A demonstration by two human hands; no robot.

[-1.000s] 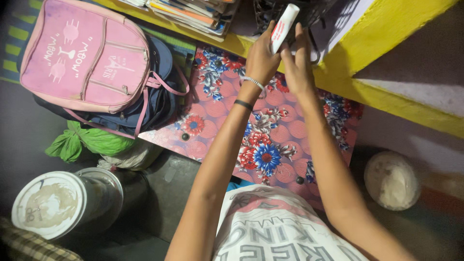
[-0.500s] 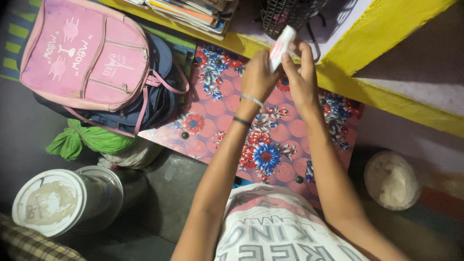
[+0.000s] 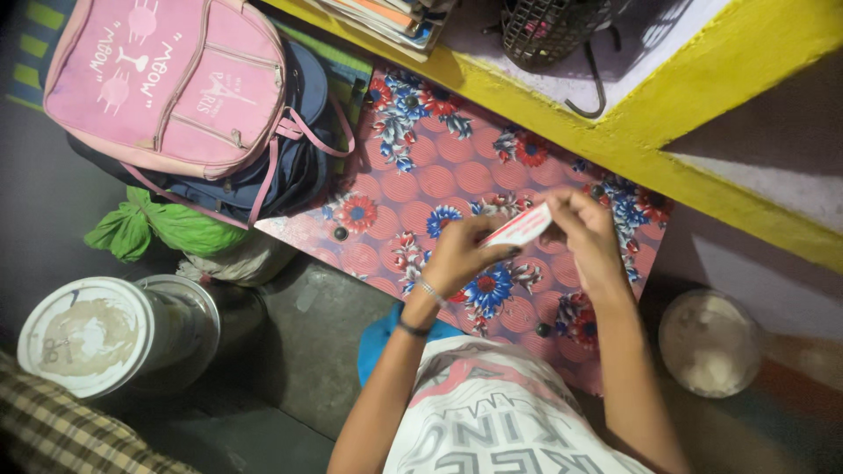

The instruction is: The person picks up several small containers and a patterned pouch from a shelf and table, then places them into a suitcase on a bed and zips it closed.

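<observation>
Both hands hold one small white-and-red tube (image 3: 518, 230) level above the flowered board (image 3: 457, 175): my left hand (image 3: 461, 254) pinches the near end, and my right hand (image 3: 588, 233) closes its fingers on the far end, by the cap as best I can tell. I judge this the opening step, tube braced, cap about to be worked. Next calls for a firm left grip while the right fingers twist, keeping it over the board.
</observation>
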